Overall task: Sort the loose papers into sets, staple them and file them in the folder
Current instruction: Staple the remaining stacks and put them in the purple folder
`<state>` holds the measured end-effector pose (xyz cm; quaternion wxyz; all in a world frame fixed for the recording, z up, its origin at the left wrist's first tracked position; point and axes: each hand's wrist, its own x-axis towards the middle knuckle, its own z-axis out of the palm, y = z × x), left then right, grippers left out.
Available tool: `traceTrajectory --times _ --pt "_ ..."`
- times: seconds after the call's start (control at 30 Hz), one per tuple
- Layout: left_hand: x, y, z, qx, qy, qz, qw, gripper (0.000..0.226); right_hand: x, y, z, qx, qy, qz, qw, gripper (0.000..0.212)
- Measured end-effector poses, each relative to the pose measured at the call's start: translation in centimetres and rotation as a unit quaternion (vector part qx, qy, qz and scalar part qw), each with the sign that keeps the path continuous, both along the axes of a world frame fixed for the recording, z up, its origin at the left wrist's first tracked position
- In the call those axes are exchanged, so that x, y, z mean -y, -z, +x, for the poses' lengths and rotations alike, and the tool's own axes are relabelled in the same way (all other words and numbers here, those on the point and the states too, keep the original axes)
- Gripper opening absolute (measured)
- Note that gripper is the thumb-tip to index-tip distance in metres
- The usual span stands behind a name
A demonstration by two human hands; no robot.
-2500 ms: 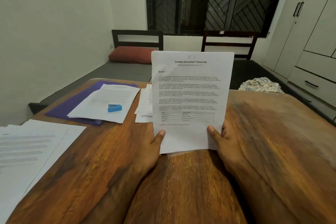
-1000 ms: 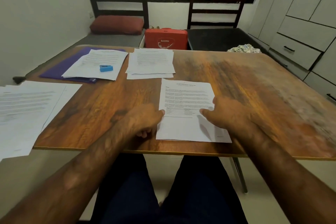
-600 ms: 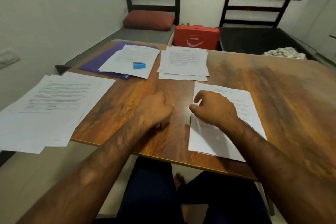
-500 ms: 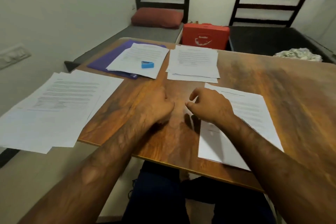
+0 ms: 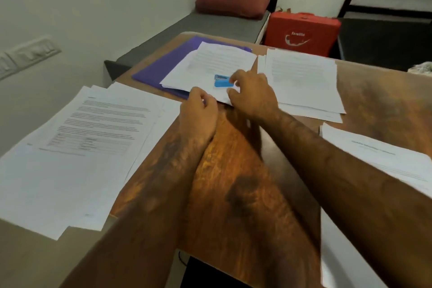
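Four piles on the table [image 5: 233, 182]: left pile [image 5: 77, 147], pile on the folder [image 5: 210, 63], middle pile [image 5: 301, 77], right pile [image 5: 378, 159]. Sorting looks near done; stapling and filing not begun. Right hand [image 5: 253, 94], fingers spread, at the stapler [image 5: 221, 81] on the folder [image 5: 159, 70] pile, not clasping it. Left hand [image 5: 198, 112] curled at that pile's corner; grip unclear.

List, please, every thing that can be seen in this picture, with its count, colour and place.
table: 1, brown wood, under everything
folder: 1, purple, far left of the table
paper stacks: 4, white; one overhanging the left edge, one on the folder, one right of it, one near right
stapler: 1, blue, on the folder's papers
case: 1, red, behind the table's far edge
cushion: 1, dark red, on the grey bench
switch plate: 1, white, left wall
left hand: 1, fingers curled, at the near edge of the folder's papers
right hand: 1, fingers spread, by the stapler
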<state>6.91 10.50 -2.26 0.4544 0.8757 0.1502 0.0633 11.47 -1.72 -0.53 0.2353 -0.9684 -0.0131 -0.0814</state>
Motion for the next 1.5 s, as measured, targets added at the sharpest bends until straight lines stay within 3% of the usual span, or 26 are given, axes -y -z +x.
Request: traceTrajectory --times 0.1,0.27,0.43,0.6,0.8,0.93,1.07,1.17,1.23,1.3,1.37,1.43,1.5 --pt "0.1 0.9 0.3 0.016 0.016 0.063 0.998 0.022 -1.3 1.1 2.4 0.021 -0.016 0.002 1.000 0.042" --pt "0.1 1.3 0.4 0.035 0.019 0.064 0.997 0.020 -2.4 3.6 3.9 0.068 0.003 0.015 0.998 0.025" --pt "0.2 1.4 0.4 0.055 0.024 0.070 0.996 0.019 -1.9 3.3 3.7 0.077 0.011 0.023 0.997 0.021" --pt "0.1 1.4 0.2 0.071 0.036 0.068 0.995 0.010 0.1 1.5 0.5 0.034 -0.019 0.090 0.995 0.053" --pt "0.2 1.5 0.0 0.077 0.022 0.098 0.992 0.016 7.4 0.5 -6.6 0.088 0.011 0.134 0.987 0.044" --pt "0.8 1.1 -0.8 0.071 0.025 0.124 0.989 0.016 13.3 1.3 -10.1 0.142 0.080 0.211 0.964 0.040" --pt "3.1 -0.9 -1.7 0.073 0.010 0.103 0.992 0.014 16.7 4.2 -11.6 0.139 0.106 0.293 0.940 0.033" --pt "8.5 -1.4 -3.5 0.067 0.146 0.132 0.978 0.023 17.5 4.9 -12.0 0.119 0.132 0.411 0.894 0.029" --pt "12.5 -0.1 -4.7 0.089 0.235 0.152 0.956 0.040 17.8 4.6 -12.2 0.121 0.148 0.460 0.867 0.031" --pt "15.9 1.6 -5.3 0.096 0.280 0.229 0.927 0.054 18.1 4.6 -12.4 0.125 0.155 0.502 0.842 0.030" --pt "18.2 2.7 -5.5 0.099 0.283 0.286 0.910 0.053 18.1 4.7 -12.5 0.126 0.157 0.539 0.818 0.029" --pt "19.2 3.0 -5.6 0.106 0.267 0.270 0.919 0.047 18.2 4.7 -12.5 0.129 0.160 0.554 0.806 0.028" --pt "19.5 2.7 -5.8 0.092 0.263 0.194 0.941 0.040 18.3 4.7 -12.5 0.130 0.155 0.559 0.804 0.027"
